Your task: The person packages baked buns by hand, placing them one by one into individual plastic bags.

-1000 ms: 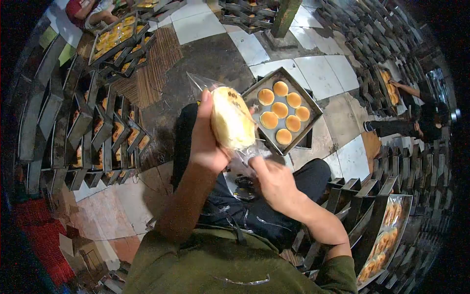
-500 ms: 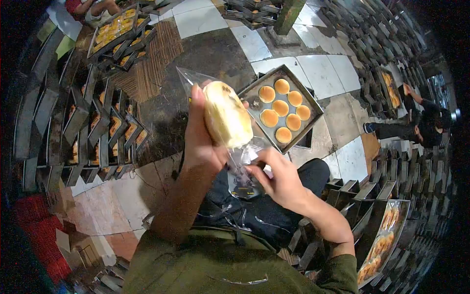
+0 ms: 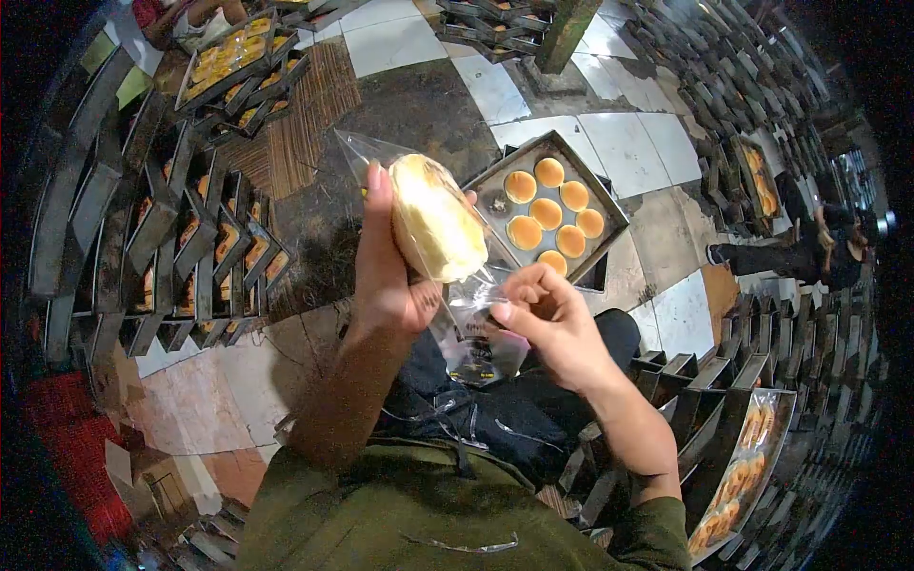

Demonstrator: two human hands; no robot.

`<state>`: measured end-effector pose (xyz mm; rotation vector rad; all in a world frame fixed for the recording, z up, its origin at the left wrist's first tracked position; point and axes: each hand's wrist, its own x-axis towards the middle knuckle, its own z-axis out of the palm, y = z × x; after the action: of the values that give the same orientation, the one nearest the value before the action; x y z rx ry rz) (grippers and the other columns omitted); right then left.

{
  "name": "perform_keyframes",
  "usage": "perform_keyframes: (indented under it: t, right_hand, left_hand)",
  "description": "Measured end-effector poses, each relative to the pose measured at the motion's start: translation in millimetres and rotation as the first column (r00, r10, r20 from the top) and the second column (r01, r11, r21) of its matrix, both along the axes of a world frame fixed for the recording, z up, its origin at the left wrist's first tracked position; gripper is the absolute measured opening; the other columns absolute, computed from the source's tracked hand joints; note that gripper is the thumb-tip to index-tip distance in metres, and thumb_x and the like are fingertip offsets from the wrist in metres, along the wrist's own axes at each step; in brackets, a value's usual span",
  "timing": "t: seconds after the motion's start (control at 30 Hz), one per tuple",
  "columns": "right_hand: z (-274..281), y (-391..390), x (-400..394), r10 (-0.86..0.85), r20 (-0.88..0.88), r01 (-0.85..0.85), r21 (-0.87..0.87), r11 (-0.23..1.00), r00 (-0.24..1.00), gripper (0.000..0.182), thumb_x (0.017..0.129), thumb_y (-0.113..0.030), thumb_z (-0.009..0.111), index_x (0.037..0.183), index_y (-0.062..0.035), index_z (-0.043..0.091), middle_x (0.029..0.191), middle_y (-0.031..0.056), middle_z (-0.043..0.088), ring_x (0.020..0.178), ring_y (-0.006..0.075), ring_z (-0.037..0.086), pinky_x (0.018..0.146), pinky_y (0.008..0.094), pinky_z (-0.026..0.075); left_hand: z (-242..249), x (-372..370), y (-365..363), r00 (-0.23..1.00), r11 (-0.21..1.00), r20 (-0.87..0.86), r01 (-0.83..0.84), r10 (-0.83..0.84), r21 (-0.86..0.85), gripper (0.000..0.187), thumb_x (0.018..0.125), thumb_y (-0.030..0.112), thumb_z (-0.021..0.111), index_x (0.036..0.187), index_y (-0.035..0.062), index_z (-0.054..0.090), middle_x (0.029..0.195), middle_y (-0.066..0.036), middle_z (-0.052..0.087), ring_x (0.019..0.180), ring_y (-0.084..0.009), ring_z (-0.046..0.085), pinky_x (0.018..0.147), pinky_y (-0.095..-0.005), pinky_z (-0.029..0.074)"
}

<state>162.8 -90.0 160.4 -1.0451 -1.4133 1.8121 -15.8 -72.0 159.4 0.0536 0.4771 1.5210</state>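
Note:
My left hand is wrapped around pale bread inside a clear plastic bag, its thumb up along the side. One pointed end of the plastic bag sticks out past the thumb. The rest hangs loose below the bread, over my lap, with some print on it. At that lower part, the curled fingers of my right hand pinch the plastic just under the bread. Beyond my hands, a square metal tray bears several round golden buns.
Stacked metal trays with bread rise at the left and right. A tray of wrapped bread lies at lower right. Red crates stand at lower left. A person is at far right, another at upper left.
My right hand has shifted slightly right and its fingers are more curled. The loose part of the bag is more spread out. The bread has turned slightly in my left hand.

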Motion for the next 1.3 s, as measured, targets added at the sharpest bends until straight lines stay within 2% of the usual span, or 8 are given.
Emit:
perform_keyframes:
  t: [0.13,0.4,0.57,0.67,0.93,1.07,1.13,1.3]
  right_hand:
    - [18.4,8.3,6.5,-0.120,-0.297,-0.078,-0.577,0.813,0.947,0.025,0.087,-0.015,0.059,0.106,-0.0004,0.053,0.099,0.0070,0.062,0.085,0.0107,0.059,0.077,0.0252,0.049]
    - [12.1,1.5,4.9,-0.021,0.371,-0.261,0.689,0.676,0.928,0.018,0.076,0.000,0.062,0.093,-0.0004,0.055,0.077,0.0100,0.056,0.070,0.0216,0.057,0.063,0.0306,0.046]
    - [20.3,-11.1,-3.5,-0.126,0.746,-0.630,0.629,0.455,0.654,0.012,0.075,-0.009,0.053,0.082,0.0012,0.051,0.074,0.0140,0.051,0.066,0.0303,0.056,0.058,0.0374,0.047]
    - [41.7,-23.9,9.2,0.684,0.582,-0.880,0.431,0.199,0.440,0.014,0.079,-0.015,0.053,0.078,-0.0012,0.050,0.056,0.0166,0.047,0.056,0.0306,0.055,0.053,0.0382,0.047]
    - [-30.4,15.2,-12.2,-0.166,-0.168,0.178,0.063,0.982,0.972,0.083,0.065,-0.025,0.079,0.129,-0.0029,0.031,0.112,0.0109,0.050,0.106,0.0204,0.049,0.093,0.0350,0.040]
    - [-113.3,-16.7,-52.9,-0.143,0.082,0.155,-0.171,0.973,0.986,0.044,0.084,-0.020,0.062,0.118,-0.0014,0.041,0.101,0.0092,0.054,0.089,0.0165,0.055,0.079,0.0277,0.046]
    - [-115.9,-31.7,-69.7,-0.250,0.299,0.240,0.069,0.968,0.921,0.029,0.087,-0.018,0.057,0.108,-0.0003,0.048,0.089,0.0105,0.058,0.082,0.0157,0.056,0.073,0.0279,0.046]
    - [-122.4,-14.5,-82.4,-0.451,0.382,0.333,0.338,0.881,0.806,0.023,0.085,-0.021,0.060,0.079,0.0011,0.063,0.074,0.0113,0.055,0.072,0.0192,0.053,0.063,0.0307,0.042]
  left_hand:
    - [11.7,-1.2,-5.8,1.000,0.997,0.002,0.024,-0.024,0.077,0.063,0.083,0.060,0.047,0.114,0.0044,0.044,0.096,-0.020,0.057,0.086,-0.0284,0.062,0.073,-0.0425,0.055]
    - [3.0,-0.4,3.1,0.991,0.992,0.021,0.129,-0.129,-0.010,0.056,0.085,0.060,0.044,0.104,0.0074,0.049,0.090,-0.016,0.059,0.080,-0.0289,0.062,0.069,-0.0421,0.054]
    - [-25.0,3.3,11.1,0.996,0.989,-0.053,0.069,-0.077,-0.130,0.062,0.079,0.063,0.049,0.107,0.0069,0.049,0.096,-0.016,0.058,0.082,-0.0324,0.060,0.074,-0.0480,0.051]
    - [-50.3,-16.8,21.0,0.984,0.954,-0.045,-0.180,0.175,-0.240,0.059,0.078,0.057,0.058,0.110,0.0078,0.046,0.098,-0.015,0.056,0.090,-0.0343,0.059,0.081,-0.0501,0.049]
    - [-13.3,32.1,-95.9,0.669,0.707,0.421,0.702,-0.612,-0.087,0.080,0.079,0.067,0.045,0.128,0.0038,0.040,0.122,-0.011,0.051,0.104,-0.0300,0.055,0.084,-0.0525,0.044]
    - [2.4,-22.9,-118.2,0.316,0.303,-0.244,0.949,-0.917,0.094,0.041,0.090,0.032,0.052,0.113,-0.0024,0.052,0.108,-0.013,0.060,0.092,-0.0260,0.061,0.080,-0.0390,0.048]
    - [-32.3,-32.3,-130.2,0.837,0.981,-0.519,0.195,-0.174,-0.015,0.017,0.091,0.014,0.050,0.101,0.0009,0.054,0.086,-0.010,0.060,0.080,-0.0166,0.060,0.071,-0.0256,0.048]
    - [-123.0,-57.4,-78.1,0.134,0.966,-0.978,-0.181,-0.162,-0.184,0.029,0.087,0.025,0.060,0.098,-0.0003,0.053,0.079,-0.004,0.055,0.075,-0.0120,0.051,0.069,-0.0253,0.043]
